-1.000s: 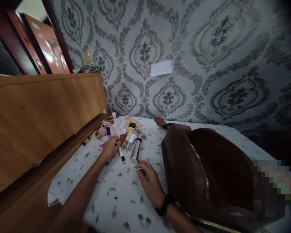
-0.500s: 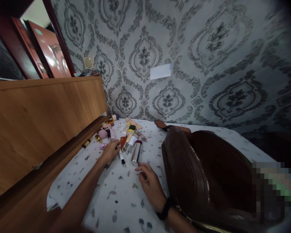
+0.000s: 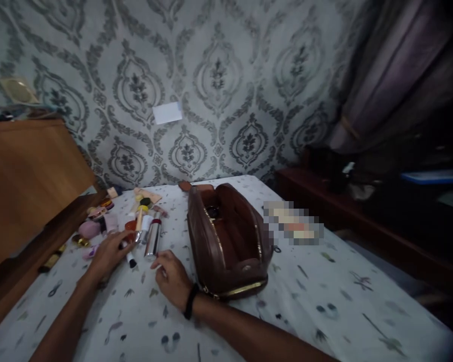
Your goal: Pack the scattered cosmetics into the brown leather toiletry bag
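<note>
My left hand (image 3: 109, 251) is over the near side of a cluster of cosmetics, its fingers closed at the upper end of a makeup brush (image 3: 131, 258) with a white handle and dark bristles. My right hand (image 3: 172, 277), with a black band on the wrist, rests open with loosely bent fingers, just below a silver cylinder (image 3: 153, 241) with a dark red ring. An orange-red item (image 3: 130, 227) and a tube with a beige body (image 3: 139, 219) lie between the left hand and the cylinder. A pink rounded item (image 3: 89, 230) sits left of them.
An unzipped brown bag (image 3: 204, 246) stands right of my right hand. Beyond it lies a blurred-out item (image 3: 294, 223). The patterned white sheet (image 3: 226, 327) covers the surface. A wooden panel (image 3: 30, 176) rises on the left, and a dark gold-banded item (image 3: 52, 260) lies beside it.
The view has turned to the right, so the hands, cosmetics and bag appear further left and more of the right side shows. Both hands keep about the same places among the things.
</note>
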### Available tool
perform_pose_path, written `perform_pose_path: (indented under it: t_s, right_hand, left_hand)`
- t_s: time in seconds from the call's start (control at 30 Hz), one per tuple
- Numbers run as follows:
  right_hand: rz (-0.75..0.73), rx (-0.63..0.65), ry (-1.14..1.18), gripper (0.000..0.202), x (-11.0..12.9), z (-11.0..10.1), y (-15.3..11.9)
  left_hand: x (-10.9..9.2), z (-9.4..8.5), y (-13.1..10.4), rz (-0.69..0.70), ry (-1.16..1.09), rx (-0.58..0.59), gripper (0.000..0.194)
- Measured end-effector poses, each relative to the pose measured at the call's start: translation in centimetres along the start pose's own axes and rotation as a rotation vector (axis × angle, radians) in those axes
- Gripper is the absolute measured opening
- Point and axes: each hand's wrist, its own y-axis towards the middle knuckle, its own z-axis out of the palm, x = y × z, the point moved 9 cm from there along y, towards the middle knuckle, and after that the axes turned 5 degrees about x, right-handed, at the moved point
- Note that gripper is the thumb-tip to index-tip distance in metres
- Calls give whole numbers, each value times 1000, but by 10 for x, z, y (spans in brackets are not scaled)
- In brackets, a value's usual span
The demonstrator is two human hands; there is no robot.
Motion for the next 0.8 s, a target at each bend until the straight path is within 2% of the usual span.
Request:
perform_pose_path:
  t_s: [0.37, 0.43, 0.57, 0.7, 0.8]
  right_hand:
    - [2, -30, -15, 29, -1, 0, -2]
    - [2, -34, -16, 29, -1, -1, -2]
    - [6, -29, -20, 29, -1, -3, 0]
    - [3, -28, 19, 31, -3, -3, 1]
    - [-11, -4, 59, 31, -5, 0, 1]
  left_hand:
    - [-6, 10, 13, -175, 264, 94, 30]
    - [-6, 9, 14, -200, 302, 82, 28]
    - [-6, 0, 13, -253, 295, -16, 29]
    - [-3, -12, 8, -306, 90, -145, 27]
    - [8, -25, 3, -375, -64, -297, 25]
